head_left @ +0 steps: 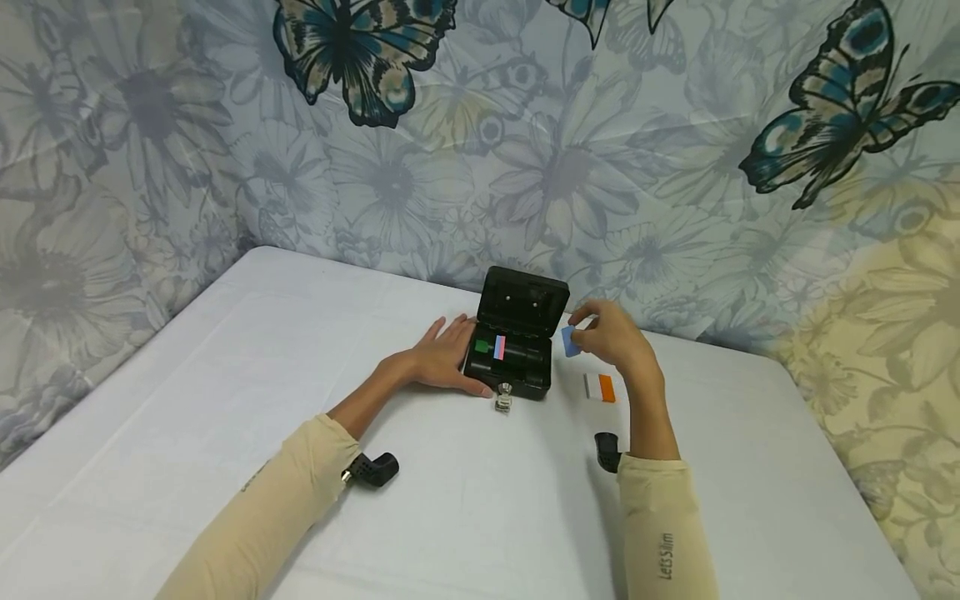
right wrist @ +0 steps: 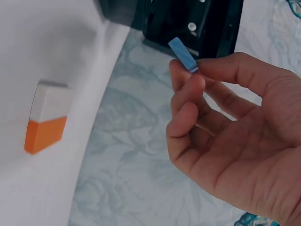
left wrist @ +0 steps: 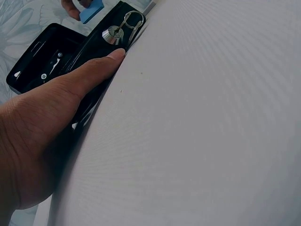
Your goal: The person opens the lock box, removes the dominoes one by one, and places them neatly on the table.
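A black cash box (head_left: 517,367) stands on the table with its lid (head_left: 522,302) raised. My left hand (head_left: 442,357) rests along the left side of the box, fingers extended, its thumb at the front edge near the lock. Keys on a ring (left wrist: 134,20) hang from the lock (left wrist: 113,35). To the right of the box, my right hand (head_left: 609,333) pinches a small flat blue block (right wrist: 183,55) between thumb and fingertips, above the table. Inside the box lie a pink, white and blue striped block (head_left: 499,347) and a green piece (head_left: 482,346).
An orange and white block (right wrist: 47,117), eraser-like, lies on the white table (head_left: 450,517) right of the box. Black curved wrist mounts (head_left: 377,470) sit under both forearms. A butterfly-and-flower patterned cloth (head_left: 397,183) hangs behind the table's far edge.
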{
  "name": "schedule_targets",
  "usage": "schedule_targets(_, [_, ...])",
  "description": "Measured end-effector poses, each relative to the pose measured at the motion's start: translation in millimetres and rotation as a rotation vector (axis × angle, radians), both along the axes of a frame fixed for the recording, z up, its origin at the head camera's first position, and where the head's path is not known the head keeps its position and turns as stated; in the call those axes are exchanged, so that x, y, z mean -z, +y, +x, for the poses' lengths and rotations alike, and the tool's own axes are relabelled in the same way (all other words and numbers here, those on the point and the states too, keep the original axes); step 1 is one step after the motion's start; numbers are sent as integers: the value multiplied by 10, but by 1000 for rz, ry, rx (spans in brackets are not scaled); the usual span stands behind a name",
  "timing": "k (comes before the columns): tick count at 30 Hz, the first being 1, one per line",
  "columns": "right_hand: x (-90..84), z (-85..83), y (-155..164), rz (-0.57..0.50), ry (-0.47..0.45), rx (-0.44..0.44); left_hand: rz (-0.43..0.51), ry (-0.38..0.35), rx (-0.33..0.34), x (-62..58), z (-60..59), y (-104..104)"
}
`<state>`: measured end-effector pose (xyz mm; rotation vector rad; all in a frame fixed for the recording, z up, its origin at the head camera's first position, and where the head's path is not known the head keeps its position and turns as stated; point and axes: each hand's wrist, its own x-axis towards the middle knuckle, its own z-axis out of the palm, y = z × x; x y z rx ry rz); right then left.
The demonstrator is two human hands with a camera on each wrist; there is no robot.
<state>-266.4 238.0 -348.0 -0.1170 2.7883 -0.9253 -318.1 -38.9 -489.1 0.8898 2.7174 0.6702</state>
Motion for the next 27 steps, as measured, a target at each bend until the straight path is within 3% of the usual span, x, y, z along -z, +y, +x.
schedule_targets(14, [-15, -11, 381, 145, -95, 35, -7, -13, -2, -39, 12, -3])
schedule_targets(27, [104, 24, 703, 189, -203, 71, -7, -18, -1, -27, 18, -5])
